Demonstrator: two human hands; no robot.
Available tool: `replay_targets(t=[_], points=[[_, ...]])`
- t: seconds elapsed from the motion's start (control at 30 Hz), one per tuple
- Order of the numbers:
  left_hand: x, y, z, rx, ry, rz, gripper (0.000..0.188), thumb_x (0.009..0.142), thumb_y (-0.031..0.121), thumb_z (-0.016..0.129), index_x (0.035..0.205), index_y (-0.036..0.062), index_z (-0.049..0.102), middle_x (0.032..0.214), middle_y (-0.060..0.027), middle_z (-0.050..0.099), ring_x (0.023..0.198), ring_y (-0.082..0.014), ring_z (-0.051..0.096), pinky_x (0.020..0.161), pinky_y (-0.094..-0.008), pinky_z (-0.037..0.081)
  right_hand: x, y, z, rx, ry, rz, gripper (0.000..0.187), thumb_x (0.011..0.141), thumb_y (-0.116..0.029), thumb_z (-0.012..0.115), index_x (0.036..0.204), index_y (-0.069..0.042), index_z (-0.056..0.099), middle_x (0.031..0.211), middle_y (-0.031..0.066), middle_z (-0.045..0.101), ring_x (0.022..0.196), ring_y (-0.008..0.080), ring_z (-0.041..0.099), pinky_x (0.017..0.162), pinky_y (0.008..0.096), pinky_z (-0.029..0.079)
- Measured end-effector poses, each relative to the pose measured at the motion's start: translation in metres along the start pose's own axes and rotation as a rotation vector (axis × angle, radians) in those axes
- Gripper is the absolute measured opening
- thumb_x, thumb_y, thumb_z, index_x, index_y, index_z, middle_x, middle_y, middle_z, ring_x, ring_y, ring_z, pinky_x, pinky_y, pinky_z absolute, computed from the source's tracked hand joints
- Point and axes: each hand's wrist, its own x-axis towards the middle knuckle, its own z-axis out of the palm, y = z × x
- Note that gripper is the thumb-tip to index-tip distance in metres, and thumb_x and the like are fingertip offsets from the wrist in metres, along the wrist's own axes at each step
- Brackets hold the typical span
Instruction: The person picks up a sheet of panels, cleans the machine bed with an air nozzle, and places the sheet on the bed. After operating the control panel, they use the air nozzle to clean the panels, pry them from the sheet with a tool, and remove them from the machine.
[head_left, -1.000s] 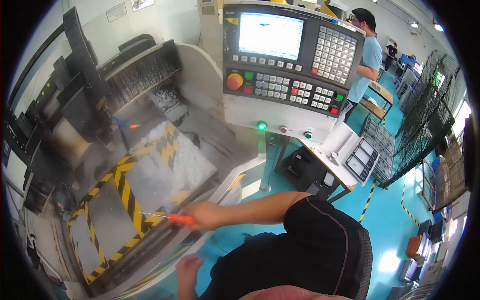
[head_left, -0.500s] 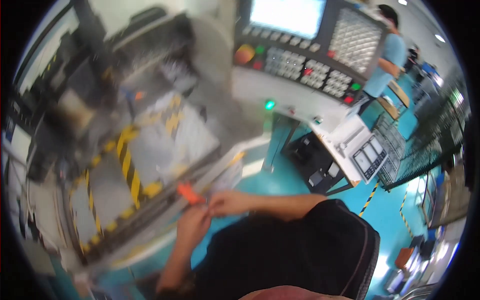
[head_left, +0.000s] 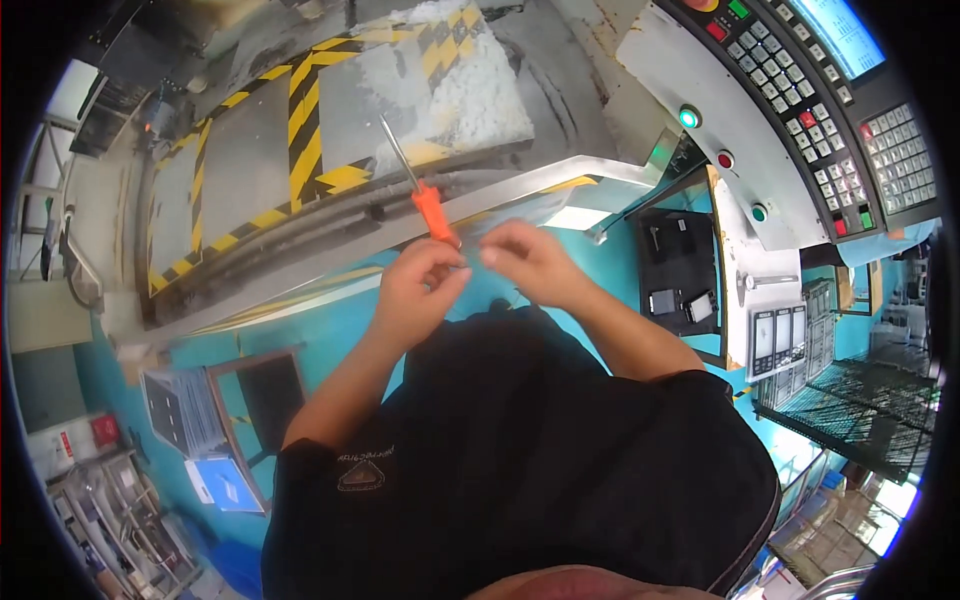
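My left hand (head_left: 420, 288) is in front of the machine's sill, its thumb and forefinger brought together in a pinch. Whatever sits between those fingertips is too small to make out. Just to its right, my right hand (head_left: 530, 262) has its fingers curled and pressed to the thumb; their contents are hidden. A narrow gap separates the two hands. A screwdriver with an orange handle (head_left: 432, 210) lies across the sill, its metal shaft pointing over the machine bed. The handle's end is right at my left fingers; whether they touch it I cannot tell.
The machine bed (head_left: 355, 105) carries yellow-black striped tape and whitish debris. At the upper right stands a control panel (head_left: 800, 120) with buttons and a screen. A black cart shelf (head_left: 680, 255) holds small devices. Framed panels (head_left: 185, 410) stand on the floor at left.
The view has turned, so the control panel now sits further right. My hands, nearly touching before, are slightly apart. The screwdriver's shaft shows clearly now.
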Motion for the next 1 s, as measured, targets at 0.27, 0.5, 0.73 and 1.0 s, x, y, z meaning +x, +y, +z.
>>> replay_targets(t=[0.27, 0.5, 0.73, 1.0], points=[[0.074, 0.017, 0.070, 0.346, 0.151, 0.265, 0.018, 0.087, 0.006, 0.066, 0.104, 0.0013, 0.062, 0.095, -0.0155, 0.064, 0.082, -0.0312, 0.066, 0.071, -0.0390, 0.053, 0.019, -0.088, -0.050, -1.034, 0.121, -0.173, 0.022, 0.088, -0.027, 0.067, 0.082, -0.006, 0.070, 0.074, 0.0133, 0.069, 0.073, 0.0353, 0.068, 0.063, 0.0446, 0.053], [0.120, -0.017, 0.106, 0.494, 0.178, 0.320, 0.017, 0.082, 0.016, 0.066, 0.093, 0.0027, 0.062, 0.095, -0.0184, 0.062, 0.094, -0.0416, 0.059, 0.081, -0.0509, 0.047, 0.053, -0.057, -0.092, -1.423, -0.046, -0.195, 0.018, 0.078, -0.025, 0.066, 0.089, -0.012, 0.073, 0.081, 0.0156, 0.071, 0.076, 0.0352, 0.071, 0.065, 0.0499, 0.055], [0.126, -0.028, 0.107, 0.640, 0.188, 0.392, 0.017, 0.076, 0.011, 0.068, 0.088, 0.0035, 0.060, 0.092, -0.0166, 0.061, 0.090, -0.0412, 0.057, 0.079, -0.0506, 0.046, 0.055, -0.058, -0.097, -1.318, -0.040, -0.151, 0.020, 0.079, -0.029, 0.066, 0.080, -0.009, 0.068, 0.078, 0.0166, 0.070, 0.071, 0.0394, 0.068, 0.063, 0.0524, 0.053], [0.128, -0.027, 0.104, 0.511, 0.188, 0.416, 0.014, 0.074, 0.009, 0.073, 0.086, 0.0074, 0.066, 0.092, -0.0121, 0.067, 0.091, -0.0362, 0.060, 0.080, -0.0476, 0.048, 0.033, -0.206, -0.169, -1.375, 0.467, -0.586, 0.027, 0.084, -0.035, 0.069, 0.087, -0.008, 0.073, 0.081, 0.0096, 0.071, 0.072, 0.0284, 0.068, 0.068, 0.0436, 0.054]])
